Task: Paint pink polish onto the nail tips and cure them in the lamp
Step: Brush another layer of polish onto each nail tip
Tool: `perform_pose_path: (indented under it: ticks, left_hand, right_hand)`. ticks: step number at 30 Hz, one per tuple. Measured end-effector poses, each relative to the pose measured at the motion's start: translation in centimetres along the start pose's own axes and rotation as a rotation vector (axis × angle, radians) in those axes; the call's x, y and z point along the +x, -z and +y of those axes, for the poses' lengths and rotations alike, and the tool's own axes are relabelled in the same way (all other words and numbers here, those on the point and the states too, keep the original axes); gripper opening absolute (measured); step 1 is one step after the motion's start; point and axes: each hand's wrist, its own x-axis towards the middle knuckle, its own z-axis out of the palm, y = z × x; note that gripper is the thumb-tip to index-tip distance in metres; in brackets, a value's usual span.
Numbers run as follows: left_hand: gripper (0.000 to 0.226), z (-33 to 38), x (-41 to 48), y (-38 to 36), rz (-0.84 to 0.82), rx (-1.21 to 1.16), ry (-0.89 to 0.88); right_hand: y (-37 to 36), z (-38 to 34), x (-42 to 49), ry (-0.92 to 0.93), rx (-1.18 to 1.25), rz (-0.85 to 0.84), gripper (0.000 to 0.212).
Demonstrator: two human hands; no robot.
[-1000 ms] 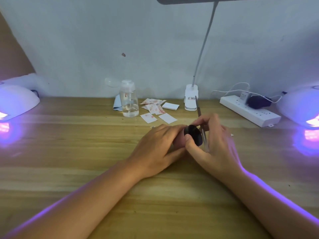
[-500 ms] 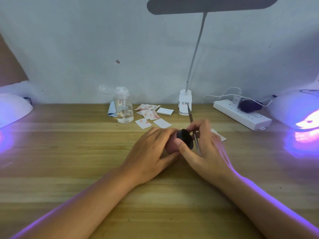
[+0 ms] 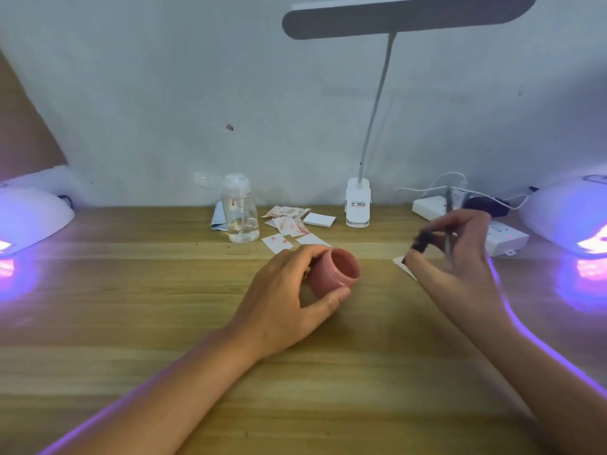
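At the centre of the table (image 3: 164, 307), the left hand (image 3: 282, 300) curls its grip round the open pink polish jar (image 3: 331, 274), tilted sideways, so polish could spill. The right hand (image 3: 460, 257) pinches the black lid (image 3: 420, 243) and a thin tool (image 3: 448, 231). A power strip (image 3: 502, 238) crowds the nearest curing lamp (image 3: 565, 218); stained wipes (image 3: 285, 224) lie behind.

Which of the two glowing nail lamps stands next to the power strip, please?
The lamp at the far right: the white power strip lies just beside it, whereas the lamp at the far left has none nearby.
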Motion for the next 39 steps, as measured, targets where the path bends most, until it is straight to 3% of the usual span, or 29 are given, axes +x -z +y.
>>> perform_pose_path:
  ticks: [8,16,20,24,27,30,34,39]
  left_hand:
    - [0.055,0.4,-0.3,0.4,0.004,0.013,-0.032]
    - [0.058,0.5,-0.4,0.2,-0.043,0.067,-0.020]
    - [0.058,0.3,-0.3,0.1,-0.047,0.083,-0.011]
    - [0.057,0.2,-0.3,0.1,-0.047,0.043,0.019]
    - [0.058,0.4,-0.3,0.2,-0.036,-0.022,0.050]
    - [0.061,0.5,-0.5,0.4,-0.023,-0.029,0.053]
    - [0.065,0.5,-0.4,0.3,-0.078,-0.013,0.058]
    - [0.063,0.6,-0.4,0.2,-0.078,0.003,0.053]
  right_hand:
    - [1.3,3.9,1.0,-0.268,-0.347,-0.001,0.045]
    - [1.9,4.8,0.9,-0.381,-0.271,0.138,0.039]
    - [1.3,3.1,0.7,-0.208,-0.062,0.296,0.033]
    - [0.0,0.7,-0.3,-0.006,0.024,0.236,0.023]
    - [-1.3,-1.2,-1.0,0.207,-0.096,0.174,0.023]
    - [-2.0,-2.5,-1.8,0.365,-0.238,0.181,0.008]
    - [-1.9,-3.9,-2.1,0.440,-0.230,0.200,0.041]
    - [-2.1,-4.0,-2.6,0.485,-0.196,0.194,0.040]
